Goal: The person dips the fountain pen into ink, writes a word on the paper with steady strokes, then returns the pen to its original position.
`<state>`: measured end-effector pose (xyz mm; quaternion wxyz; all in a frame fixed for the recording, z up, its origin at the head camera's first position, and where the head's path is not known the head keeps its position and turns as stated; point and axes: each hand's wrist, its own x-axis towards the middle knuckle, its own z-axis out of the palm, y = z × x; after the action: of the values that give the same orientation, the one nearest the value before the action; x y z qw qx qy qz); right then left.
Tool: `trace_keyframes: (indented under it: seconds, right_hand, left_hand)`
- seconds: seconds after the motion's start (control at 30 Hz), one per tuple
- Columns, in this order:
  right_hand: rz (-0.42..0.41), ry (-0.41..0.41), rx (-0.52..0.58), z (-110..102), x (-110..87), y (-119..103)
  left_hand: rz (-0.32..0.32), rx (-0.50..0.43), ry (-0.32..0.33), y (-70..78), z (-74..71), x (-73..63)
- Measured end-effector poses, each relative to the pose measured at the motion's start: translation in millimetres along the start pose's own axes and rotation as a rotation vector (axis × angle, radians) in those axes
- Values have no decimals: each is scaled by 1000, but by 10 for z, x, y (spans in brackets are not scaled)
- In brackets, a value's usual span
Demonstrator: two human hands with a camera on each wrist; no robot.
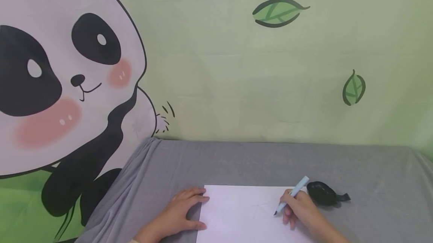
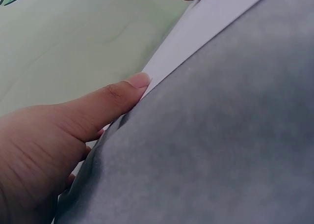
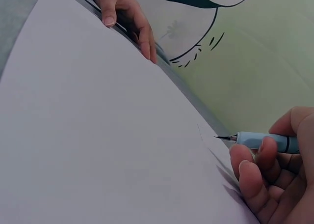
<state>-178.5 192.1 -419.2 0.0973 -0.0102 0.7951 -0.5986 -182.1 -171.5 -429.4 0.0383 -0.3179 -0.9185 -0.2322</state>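
A sheet of white paper lies on the grey cloth, with a few faint thin lines drawn on its right half. My right hand grips a light blue fountain pen between thumb and fingers. In the right wrist view the pen's dark nib points left, close over the paper. My left hand rests at the sheet's left edge with fingers spread and fingertips on the margin. The left wrist view shows its thumb extended, the tip on the paper's edge.
A glossy black rounded object with a narrow flared end lies on the cloth just beyond my right hand. Grey cloth covers the table. Behind it hangs a pale green backdrop with a printed panda and leaves.
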Motion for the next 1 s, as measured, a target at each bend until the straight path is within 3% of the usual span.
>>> trace_keyframes:
  seconds: [0.47,0.8,1.0]
  right_hand:
    - [-1,9,-8,6,-13,-7]
    - [-69,-89,-30,-88,11,-91]
    - [-57,-50,-82,-109,-30,-187]
  left_hand:
    - [-7,-7,2,-10,27,-1]
    - [-19,-27,-7,2,12,33]
    - [-5,-11,0,1,-15,-1]
